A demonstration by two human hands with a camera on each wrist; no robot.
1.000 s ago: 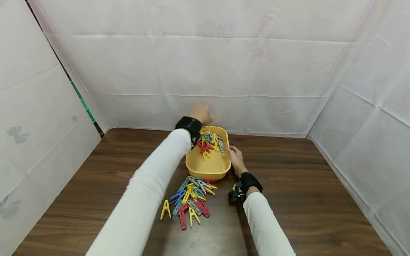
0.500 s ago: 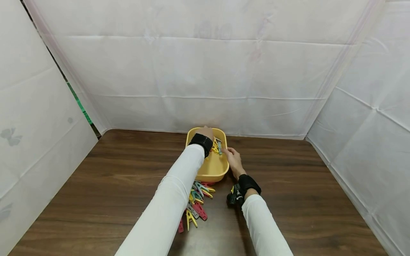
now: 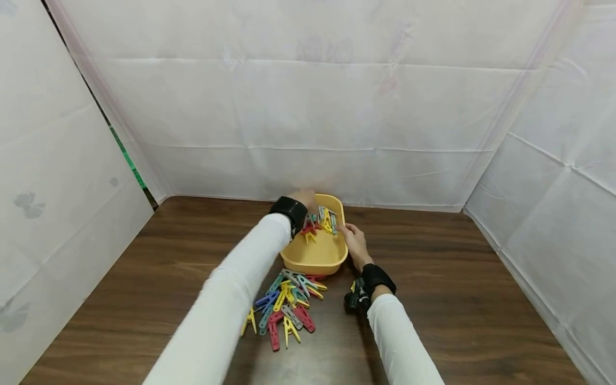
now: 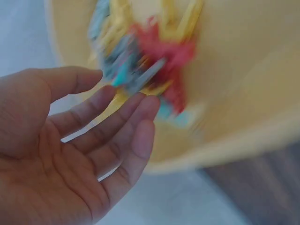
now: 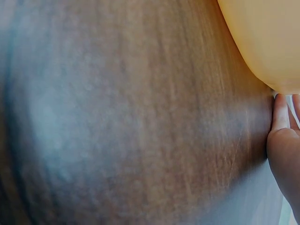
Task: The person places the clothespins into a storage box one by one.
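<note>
A yellow plastic tub stands on the brown table, with a bunch of coloured clothes pegs at its far end. My left hand hovers over that far end with palm open and fingers straight, just touching the blurred pegs inside the tub. My right hand grips the tub's right rim; in the right wrist view one finger lies against the tub's outer wall. Several more pegs lie heaped on the table in front of the tub.
White fabric walls close in the table at the back, left and right. A single yellow peg lies at the left edge of the heap. Black wrist bands with small cameras sit on both wrists.
My left hand dropped from above the tub's far rim down to the pegs inside it, and its arm has swung back left. The right hand stayed on the rim.
</note>
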